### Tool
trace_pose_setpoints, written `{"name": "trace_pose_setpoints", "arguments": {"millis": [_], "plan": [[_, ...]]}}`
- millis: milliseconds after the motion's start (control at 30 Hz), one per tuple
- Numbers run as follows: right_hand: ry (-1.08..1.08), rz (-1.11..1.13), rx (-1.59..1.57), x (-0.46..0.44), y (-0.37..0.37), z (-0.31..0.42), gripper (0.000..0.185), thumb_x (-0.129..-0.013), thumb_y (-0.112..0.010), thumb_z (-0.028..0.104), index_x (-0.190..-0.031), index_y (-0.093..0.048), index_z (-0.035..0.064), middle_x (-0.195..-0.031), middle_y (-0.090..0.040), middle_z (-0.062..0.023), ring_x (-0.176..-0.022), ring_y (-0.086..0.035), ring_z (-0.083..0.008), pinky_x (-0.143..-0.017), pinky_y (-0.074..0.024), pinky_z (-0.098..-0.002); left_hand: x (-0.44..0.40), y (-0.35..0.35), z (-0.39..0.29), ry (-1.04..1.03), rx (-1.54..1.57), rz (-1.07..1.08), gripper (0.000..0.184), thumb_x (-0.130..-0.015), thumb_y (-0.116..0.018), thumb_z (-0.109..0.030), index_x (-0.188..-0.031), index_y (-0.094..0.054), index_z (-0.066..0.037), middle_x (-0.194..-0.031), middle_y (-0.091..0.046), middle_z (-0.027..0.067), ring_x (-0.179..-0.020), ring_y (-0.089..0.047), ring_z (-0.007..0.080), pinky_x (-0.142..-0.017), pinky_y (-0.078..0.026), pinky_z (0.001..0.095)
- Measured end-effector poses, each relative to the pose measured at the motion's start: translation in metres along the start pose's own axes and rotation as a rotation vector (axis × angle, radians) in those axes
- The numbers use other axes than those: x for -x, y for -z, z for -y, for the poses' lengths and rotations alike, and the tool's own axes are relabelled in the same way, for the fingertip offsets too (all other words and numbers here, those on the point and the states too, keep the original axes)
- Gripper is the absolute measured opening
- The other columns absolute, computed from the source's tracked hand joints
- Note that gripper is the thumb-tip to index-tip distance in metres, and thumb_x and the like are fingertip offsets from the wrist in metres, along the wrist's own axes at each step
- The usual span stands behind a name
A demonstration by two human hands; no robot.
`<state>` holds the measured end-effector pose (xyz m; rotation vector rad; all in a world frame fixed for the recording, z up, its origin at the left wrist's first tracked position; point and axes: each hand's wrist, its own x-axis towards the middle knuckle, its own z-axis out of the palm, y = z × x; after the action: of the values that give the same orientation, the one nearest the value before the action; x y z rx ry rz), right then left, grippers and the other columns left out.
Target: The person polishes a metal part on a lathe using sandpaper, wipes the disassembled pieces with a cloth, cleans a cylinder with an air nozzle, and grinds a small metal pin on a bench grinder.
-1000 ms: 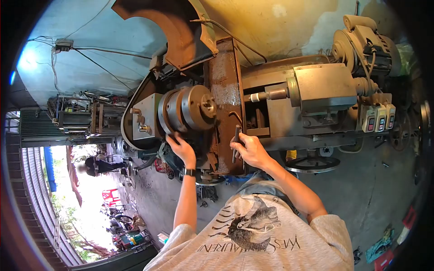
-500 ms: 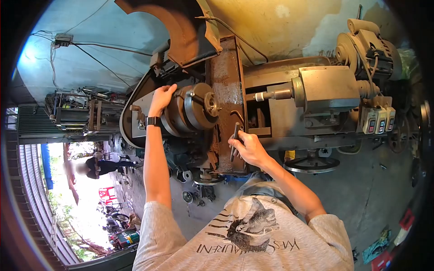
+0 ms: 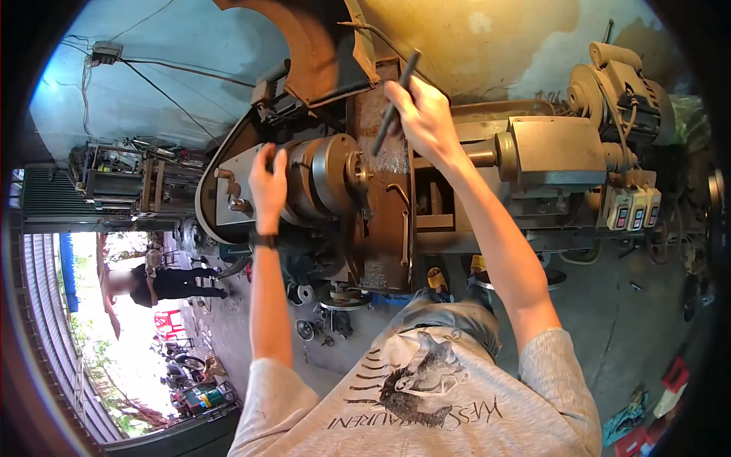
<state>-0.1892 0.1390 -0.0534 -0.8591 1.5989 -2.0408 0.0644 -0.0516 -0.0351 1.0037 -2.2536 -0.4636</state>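
Observation:
In the head view, my right hand (image 3: 428, 122) is closed around a dark metal rod (image 3: 396, 103), held slanted above the rusty machine bed (image 3: 377, 263). My left hand (image 3: 268, 179) is at the left side of the round metal chuck (image 3: 332, 177), its fingers bent and apart, holding nothing I can see. Whether it touches the chuck's back part, I cannot tell. On the rusty bed below my right hand lie a bent hex key (image 3: 397, 192) and a wrench (image 3: 405, 236).
A motor (image 3: 620, 87) and push-button boxes (image 3: 633, 209) are at the right of the machine. A curved rusty guard (image 3: 304, 57) rises behind the chuck. Metal parts (image 3: 304, 329) lie on the floor. Another person (image 3: 171, 284) stands near the doorway at left.
My right hand has carried the rod up and away from me, from the bed's near side to its far side. My left hand has shifted slightly down and its fingers have bent.

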Motion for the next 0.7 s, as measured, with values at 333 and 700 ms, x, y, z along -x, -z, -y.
{"name": "trace_pose_setpoints", "arguments": {"millis": [333,700], "plan": [[-0.076,0.243,0.459,-0.073,-0.061,-0.027,0.046,-0.099,-0.058,0.037,-0.094,-0.06,-0.0086,-0.075,-0.067,-0.0203,-0.063,-0.068,-0.023,-0.064,-0.0531,-0.0404,-0.043,-0.013,-0.011,0.241,-0.33,0.217,0.049,-0.088,-0.065,-0.042,-0.095,-0.071,0.006,-0.091,-0.068,0.0301,-0.094,-0.067,0.0421,-0.085,-0.052,0.0421],[-0.102,0.039,0.298,-0.082,-0.055,-0.026,0.047,-0.094,-0.063,0.034,-0.094,-0.065,-0.0124,-0.09,-0.067,-0.032,-0.091,-0.07,-0.0387,-0.08,-0.0547,-0.0444,-0.039,-0.013,-0.012,0.228,-0.314,0.139,0.049,-0.086,-0.067,-0.041,-0.097,-0.072,0.007,-0.09,-0.068,0.0303,-0.093,-0.067,0.0432,-0.084,-0.052,0.0423]]}}
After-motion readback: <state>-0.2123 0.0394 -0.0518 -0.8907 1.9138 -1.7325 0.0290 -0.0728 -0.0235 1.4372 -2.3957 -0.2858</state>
